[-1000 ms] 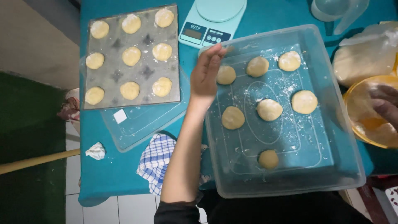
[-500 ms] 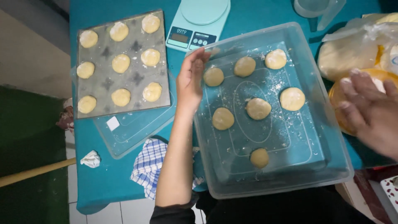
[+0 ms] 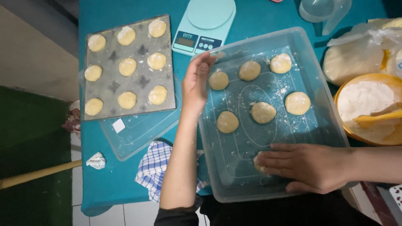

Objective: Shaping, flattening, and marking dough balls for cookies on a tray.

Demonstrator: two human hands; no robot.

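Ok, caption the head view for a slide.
Left hand steadies the clear tub; right hand covers a dough ball.

One head-worn camera looks almost straight down at the teal tabletop (image 3: 125, 184), fairly near. The clear plastic tub (image 3: 318, 125) fills the centre to 4 o'clock, floor shows along 9 o'clock, and the wearer's body sits at 6 o'clock.

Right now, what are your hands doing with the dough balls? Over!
Left hand open on the clear plastic tub rim. Right hand flat inside, covering one dough ball. Six more dough balls in tub, uncovered. Nothing blocking.
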